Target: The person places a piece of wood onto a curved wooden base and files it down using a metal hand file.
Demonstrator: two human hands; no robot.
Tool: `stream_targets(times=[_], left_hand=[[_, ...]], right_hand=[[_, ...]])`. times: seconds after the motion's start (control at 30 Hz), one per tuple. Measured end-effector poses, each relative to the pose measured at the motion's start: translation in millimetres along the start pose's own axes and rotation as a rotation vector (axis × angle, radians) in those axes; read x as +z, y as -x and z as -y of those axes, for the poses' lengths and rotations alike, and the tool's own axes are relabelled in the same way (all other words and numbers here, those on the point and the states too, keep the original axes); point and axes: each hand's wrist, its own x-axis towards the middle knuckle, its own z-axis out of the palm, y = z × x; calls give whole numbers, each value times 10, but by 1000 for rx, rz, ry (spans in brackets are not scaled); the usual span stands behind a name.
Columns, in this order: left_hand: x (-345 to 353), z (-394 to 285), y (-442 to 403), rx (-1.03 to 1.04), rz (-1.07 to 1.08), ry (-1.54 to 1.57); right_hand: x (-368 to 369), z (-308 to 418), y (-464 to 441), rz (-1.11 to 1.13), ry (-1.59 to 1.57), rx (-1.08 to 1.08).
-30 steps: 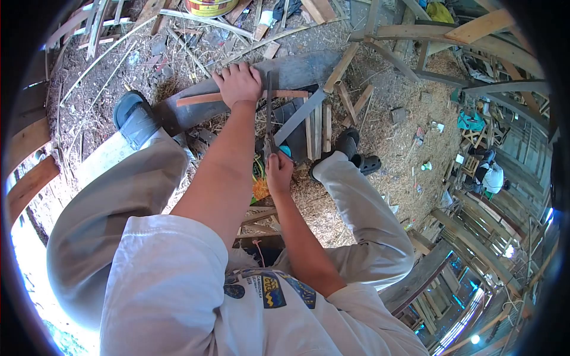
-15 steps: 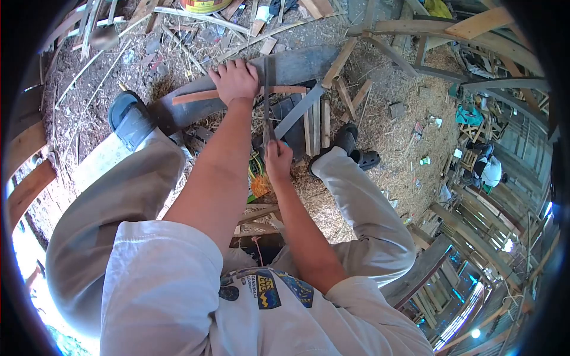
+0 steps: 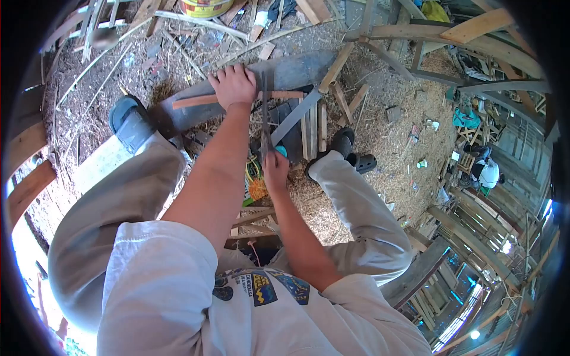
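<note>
My left hand (image 3: pixel 234 87) lies flat with its fingers spread, pressing on a thin reddish wooden strip (image 3: pixel 196 101) and the wide grey board (image 3: pixel 297 66) under it. The strip runs crosswise over the board. Fingers of my right hand (image 3: pixel 275 170) are wrapped round the handle end of a handsaw (image 3: pixel 265 110). Its narrow dark blade points away from me and crosses the strip just right of my left hand. Whether the teeth are in the wood I cannot tell. Beside the saw, a flat grey wooden slat (image 3: pixel 295 117) slants up to the right.
My sandalled feet (image 3: pixel 129 118) stand on either side of the work. Short wooden pieces (image 3: pixel 313 127) lean by the board's right end. Curved timber frames (image 3: pixel 451 32) rise at upper right. A yellow bucket (image 3: pixel 205 7) stands at the top, among wood scraps and shavings. Another person (image 3: pixel 488 172) is far right.
The handsaw and my right hand have drawn back a little toward me. My left hand stays on the strip.
</note>
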Motion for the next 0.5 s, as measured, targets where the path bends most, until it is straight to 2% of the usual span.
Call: stream_targets(times=[0.1,0.13,0.23,0.3,0.37,0.4,0.5], left_hand=[[-30,-17,-17,-10,27,-2],[-31,-19,-14,-10,31,5],[-16,1,-1,5,-18,-35],[-40,5,19,18,-10,-46],[-41,-6,3,16,-34,-29],[-53,-25,-42,22,-49,-24],[-33,-15,13,7,-22,-30]], right_hand=[[-88,-273,186,-25,-55,96],[-42,-166,147,-39,-121,109],[39,83,-189,0,-51,146],[21,100,-165,-2,-99,141],[-72,-188,20,-1,17,9],[5,-136,144,-61,-47,22],[17,28,84,-29,33,5]])
